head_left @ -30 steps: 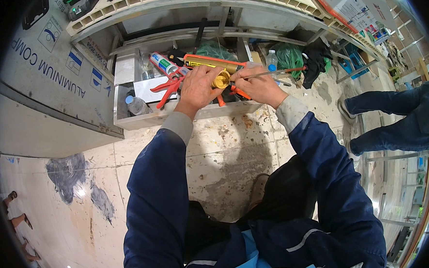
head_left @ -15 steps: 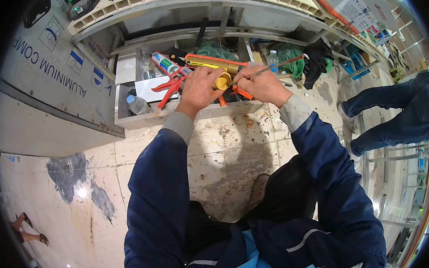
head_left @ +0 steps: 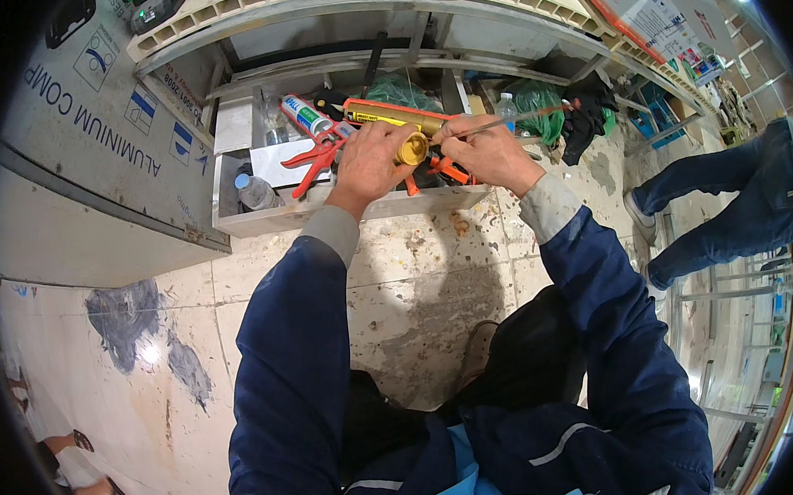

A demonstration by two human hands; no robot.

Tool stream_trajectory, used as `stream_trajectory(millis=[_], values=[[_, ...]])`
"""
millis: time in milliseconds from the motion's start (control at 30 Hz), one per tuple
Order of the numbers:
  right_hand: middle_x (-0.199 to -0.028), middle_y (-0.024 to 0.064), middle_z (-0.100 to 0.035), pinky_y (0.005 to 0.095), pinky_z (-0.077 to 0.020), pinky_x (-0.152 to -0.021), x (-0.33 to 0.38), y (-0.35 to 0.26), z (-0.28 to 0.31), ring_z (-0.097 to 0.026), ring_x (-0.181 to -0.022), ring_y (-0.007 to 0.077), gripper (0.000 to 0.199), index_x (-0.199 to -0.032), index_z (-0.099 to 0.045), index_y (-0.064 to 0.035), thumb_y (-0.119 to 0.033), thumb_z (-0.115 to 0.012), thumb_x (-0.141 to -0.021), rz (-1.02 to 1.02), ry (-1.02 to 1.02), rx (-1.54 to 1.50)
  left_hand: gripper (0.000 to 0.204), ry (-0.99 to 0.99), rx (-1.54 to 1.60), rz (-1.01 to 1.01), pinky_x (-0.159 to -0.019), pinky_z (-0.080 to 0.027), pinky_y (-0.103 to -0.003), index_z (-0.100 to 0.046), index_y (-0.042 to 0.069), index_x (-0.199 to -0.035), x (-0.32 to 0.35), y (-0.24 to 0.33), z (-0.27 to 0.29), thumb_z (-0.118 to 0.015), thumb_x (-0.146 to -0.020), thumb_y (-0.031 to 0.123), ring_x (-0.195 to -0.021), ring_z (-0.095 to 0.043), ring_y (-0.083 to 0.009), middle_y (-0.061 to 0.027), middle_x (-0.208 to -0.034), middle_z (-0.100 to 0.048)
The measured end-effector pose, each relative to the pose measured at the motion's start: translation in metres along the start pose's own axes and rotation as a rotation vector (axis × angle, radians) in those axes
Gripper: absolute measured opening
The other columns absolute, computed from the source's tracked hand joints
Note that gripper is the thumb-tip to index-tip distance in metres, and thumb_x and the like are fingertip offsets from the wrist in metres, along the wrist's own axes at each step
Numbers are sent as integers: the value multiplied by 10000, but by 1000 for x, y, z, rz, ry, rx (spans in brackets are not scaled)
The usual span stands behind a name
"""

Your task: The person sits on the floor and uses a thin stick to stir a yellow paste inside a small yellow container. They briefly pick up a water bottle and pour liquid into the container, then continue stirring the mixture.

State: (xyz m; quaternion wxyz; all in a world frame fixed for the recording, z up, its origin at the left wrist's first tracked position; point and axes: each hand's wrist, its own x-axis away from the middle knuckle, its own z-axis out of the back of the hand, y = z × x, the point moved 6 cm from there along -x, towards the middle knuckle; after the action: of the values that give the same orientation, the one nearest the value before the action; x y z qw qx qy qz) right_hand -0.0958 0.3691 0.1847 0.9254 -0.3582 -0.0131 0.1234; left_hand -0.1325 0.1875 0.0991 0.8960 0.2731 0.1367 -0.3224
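Above the open drawer, my left hand (head_left: 374,162) is closed around a short gold-coloured cylinder (head_left: 414,148), its round end turned towards me. Close beside it, my right hand (head_left: 484,151) grips a thin rod (head_left: 524,116) that sticks out to the right, its far end reddish. The fingers of the right hand are near the cylinder's rim; whether they touch it I cannot tell. Behind the hands lies a gold and yellow sealant cartridge (head_left: 394,115) along an orange-edged caulking gun. Left of my left hand rests a red caulking gun (head_left: 313,162) with a white and green cartridge (head_left: 306,115).
The wooden drawer (head_left: 270,221) also holds a plastic bottle (head_left: 256,193) and an orange tool handle (head_left: 449,170). Right of it are another bottle (head_left: 506,107), green plastic (head_left: 541,105) and black gloves (head_left: 590,116). A metal frame bounds the far side. Another person's legs (head_left: 735,203) are at right.
The right hand and rod have shifted very slightly, the rod tip moving right. My left hand stays around the gold cylinder. At far left, a passer-by's feet have moved nearer.
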Motion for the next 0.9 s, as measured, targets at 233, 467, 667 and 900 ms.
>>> stream_trajectory(millis=[233, 467, 667, 900], values=[[-935, 188, -775, 416, -585, -759, 3, -4, -16, -738, -818, 344, 244, -1013, -796, -42, -235, -662, -949, 118, -4, 53, 629, 40, 15, -21, -1007, -507, -482, -681, 167, -1381, 0, 3, 4, -889, -802, 294, -1174, -634, -317, -89, -1214, -664], [-902, 134, -766, 362, -569, -757, -2, 14, -20, -712, -802, 246, 244, -1037, -810, -57, -226, -647, -968, -50, -36, -154, 631, 42, 18, -17, -1020, -494, -474, -681, 200, -1395, -1, 2, 7, -885, -809, 316, -1201, -616, -299, -73, -1220, -658], [-836, 155, -754, 400, -564, -703, -2, 10, -13, -691, -703, 292, 235, -997, -801, -61, -236, -648, -959, 36, -6, -25, 618, 24, 15, -19, -1014, -507, -476, -682, 182, -1379, 1, 4, 4, -889, -808, 299, -1196, -629, -312, -78, -1232, -666], [-768, 165, -715, 413, -550, -680, -1, -1, -6, -663, -669, 294, 224, -948, -783, -38, -222, -657, -953, 158, 90, 37, 619, 10, 16, -22, -1013, -509, -472, -686, 175, -1380, -1, 5, 3, -889, -812, 311, -1189, -631, -311, -75, -1227, -667]])
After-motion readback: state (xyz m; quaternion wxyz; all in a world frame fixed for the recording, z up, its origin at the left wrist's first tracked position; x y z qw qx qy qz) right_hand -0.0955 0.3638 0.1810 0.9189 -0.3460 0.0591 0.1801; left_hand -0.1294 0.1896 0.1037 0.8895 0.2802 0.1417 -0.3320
